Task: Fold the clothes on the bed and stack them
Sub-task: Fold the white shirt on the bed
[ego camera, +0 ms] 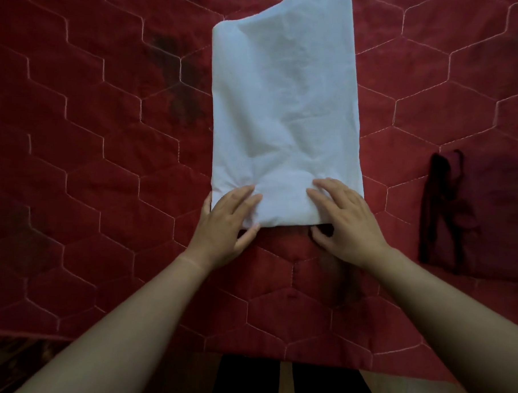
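From your head camera, the folded white garment (285, 114) lies lengthwise in the middle of the red quilted cover (91, 129). Your left hand (230, 221) and right hand (345, 224) each grasp its near edge, fingers on top and thumb tucked beneath. A dark cloth item (447, 210) lies well apart on your right.

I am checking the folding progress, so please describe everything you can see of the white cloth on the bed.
The white cloth is a plain, thin-looking fabric, softly creased, already folded into a long narrow strip with a rounded fold along its left side. It lies flat on the red quilted bedspread, running away from the person, its far end slanted and cut off by the picture's top. The left hand and right hand hold its near edge, fingers on top, thumbs beneath.
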Motion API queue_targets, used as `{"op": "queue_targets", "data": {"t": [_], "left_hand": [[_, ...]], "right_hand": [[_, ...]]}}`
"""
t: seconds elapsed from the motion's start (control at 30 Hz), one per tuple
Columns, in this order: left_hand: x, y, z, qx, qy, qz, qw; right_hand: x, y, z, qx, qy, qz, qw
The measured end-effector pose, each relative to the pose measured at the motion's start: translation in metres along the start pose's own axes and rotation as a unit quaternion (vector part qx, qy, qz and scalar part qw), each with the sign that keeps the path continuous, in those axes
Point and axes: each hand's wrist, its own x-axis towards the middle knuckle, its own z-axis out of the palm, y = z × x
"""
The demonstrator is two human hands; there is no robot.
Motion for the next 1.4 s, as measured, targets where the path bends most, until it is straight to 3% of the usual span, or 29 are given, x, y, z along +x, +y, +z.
{"op": "queue_targets", "data": {"t": [0.33,0.8,1.0,1.13,1.23,1.4], "left_hand": [[0.014,-0.002,-0.01,0.019,0.026,-0.006,0.999],[-0.036,0.046,-0.113,-0.106,0.092,0.021,0.99],[0.018,0.041,-0.136,-0.171,0.155,-0.068,0.971],[0.085,0.025,-0.122,-0.251,0.228,-0.175,0.924],[0.119,0.017,-0.102,-0.316,0.239,-0.245,0.885],[0.117,0.01,-0.07,-0.237,0.191,-0.257,0.917]], "right_hand": [[0.009,-0.008,-0.007,0.058,0.099,0.042,0.993],[-0.038,-0.052,-0.105,0.073,0.002,0.073,0.995],[0.022,-0.03,-0.139,0.032,0.07,0.054,0.996],[0.09,0.006,-0.131,0.028,0.123,0.095,0.987],[0.116,0.03,-0.116,0.041,0.122,0.105,0.986],[0.095,0.042,-0.079,0.097,0.088,0.189,0.973]]}}
